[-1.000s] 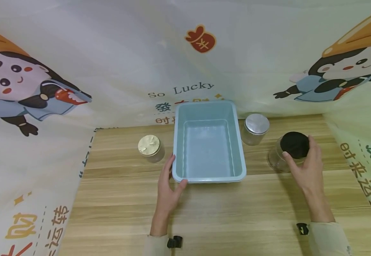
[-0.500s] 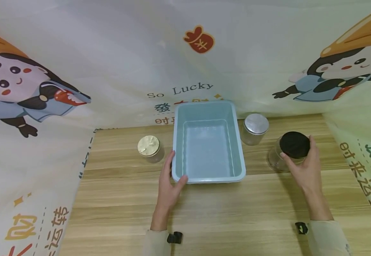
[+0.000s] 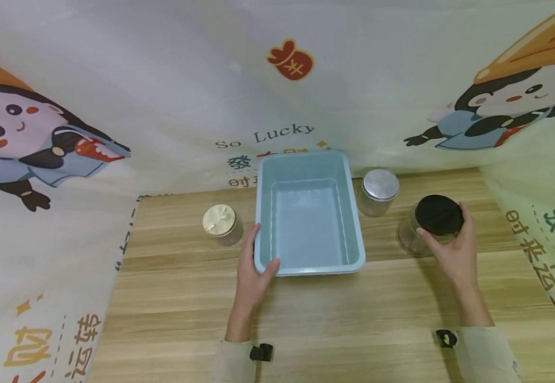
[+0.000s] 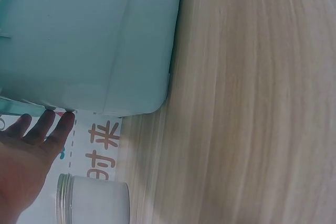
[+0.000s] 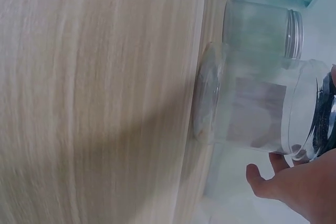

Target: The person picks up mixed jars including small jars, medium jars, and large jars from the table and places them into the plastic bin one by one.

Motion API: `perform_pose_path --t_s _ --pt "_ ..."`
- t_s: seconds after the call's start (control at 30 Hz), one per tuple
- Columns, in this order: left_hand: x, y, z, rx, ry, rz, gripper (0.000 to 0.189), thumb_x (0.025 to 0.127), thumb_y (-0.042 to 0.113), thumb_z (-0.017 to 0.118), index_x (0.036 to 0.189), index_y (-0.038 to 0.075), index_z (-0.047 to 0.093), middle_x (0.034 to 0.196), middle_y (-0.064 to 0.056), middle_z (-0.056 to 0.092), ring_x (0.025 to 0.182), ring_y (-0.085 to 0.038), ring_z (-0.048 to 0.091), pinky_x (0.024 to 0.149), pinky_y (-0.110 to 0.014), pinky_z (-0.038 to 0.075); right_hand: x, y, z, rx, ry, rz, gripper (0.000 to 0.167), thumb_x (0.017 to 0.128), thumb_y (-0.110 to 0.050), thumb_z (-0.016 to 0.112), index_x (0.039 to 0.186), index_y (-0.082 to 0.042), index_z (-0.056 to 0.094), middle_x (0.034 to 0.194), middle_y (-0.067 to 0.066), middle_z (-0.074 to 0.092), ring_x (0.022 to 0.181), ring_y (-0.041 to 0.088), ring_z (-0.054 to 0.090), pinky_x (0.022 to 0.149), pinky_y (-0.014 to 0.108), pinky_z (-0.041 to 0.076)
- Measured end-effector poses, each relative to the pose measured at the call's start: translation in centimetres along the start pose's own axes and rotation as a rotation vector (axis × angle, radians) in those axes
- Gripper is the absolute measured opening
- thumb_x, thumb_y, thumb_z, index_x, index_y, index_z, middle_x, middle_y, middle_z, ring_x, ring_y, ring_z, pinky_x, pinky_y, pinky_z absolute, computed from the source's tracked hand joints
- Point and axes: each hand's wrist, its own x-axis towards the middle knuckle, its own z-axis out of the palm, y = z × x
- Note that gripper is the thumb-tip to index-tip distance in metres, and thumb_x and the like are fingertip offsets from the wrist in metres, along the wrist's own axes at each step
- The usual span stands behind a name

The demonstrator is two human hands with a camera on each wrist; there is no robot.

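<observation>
Right hand [image 3: 456,260] grasping, from above, the black lid [image 3: 439,214] of a clear cylindrical jar [image 3: 410,236], with thumb and fingers on opposite sides of the lid's edge. The jar stands at the right of the wood-grain bench [image 3: 349,319]; the right wrist view shows its transparent wall and one finger projecting clear of the glass. A rectangular greyish patch [image 5: 257,111] is visible at the wall; whether it is a label or a reflection cannot be told.

Left hand [image 3: 251,279] gripping the near left corner of a light blue-green rectangular basin [image 3: 308,226]: thumb on the near rim, remaining fingers along the outer left side. The basin stands on the bench between the hands, open side up, its long axis running away from the person.

Two smaller jars flank the basin, both upright: a silver-lidded jar [image 3: 378,194] just beside its right wall, between basin and black-lidded jar, and a gold-lidded jar [image 3: 225,229] to its left, near the fingers of the left hand.

A pale printed cloth [image 3: 186,106] hangs behind the bench and along its sides, bearing cartoon figures, a red pouch motif [image 3: 291,60] and the words "So Lucky". Light sleeves [image 3: 485,354] cover the forearms; a small black fitting [image 3: 261,352] is seen at each wrist.
</observation>
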Motion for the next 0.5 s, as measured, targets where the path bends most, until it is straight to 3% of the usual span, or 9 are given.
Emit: perform_pose_path --t_s 0.23,0.37,0.5 --pt "0.1 -0.1 0.1 0.01 -0.001 0.006 0.096 0.088 0.061 0.063 0.147 -0.01 0.035 0.151 -0.03 0.036 0.14 -0.044 0.032 0.113 -0.058 0.024 -0.4 -2.0 0.3 0.116 0.006 -0.013 0.088 0.079 0.009 0.074 0.153 -0.007 0.029 0.146 0.016 0.041 0.127 0.017 0.045 0.103 0.024 0.035" --pt "0.2 -0.2 0.2 0.013 -0.002 -0.009 0.098 0.087 0.062 0.065 0.147 -0.009 0.035 0.151 -0.029 0.037 0.14 -0.043 0.033 0.112 -0.058 0.024 -0.6 -2.0 0.6 0.25 0.001 -0.029 0.074 0.079 0.014 0.072 0.144 -0.002 0.04 0.129 0.004 0.054 0.112 0.01 0.052 0.092 0.02 0.039" --pt "0.4 -0.8 0.3 0.015 -0.005 -0.036 0.102 0.084 0.065 0.066 0.149 -0.006 0.034 0.153 -0.027 0.036 0.141 -0.042 0.033 0.113 -0.057 0.023 -0.8 -1.5 0.7 0.262 0.002 -0.001 0.069 0.081 0.013 0.071 0.141 -0.004 0.043 0.12 -0.008 0.055 0.106 0.007 0.053 0.087 0.02 0.04"
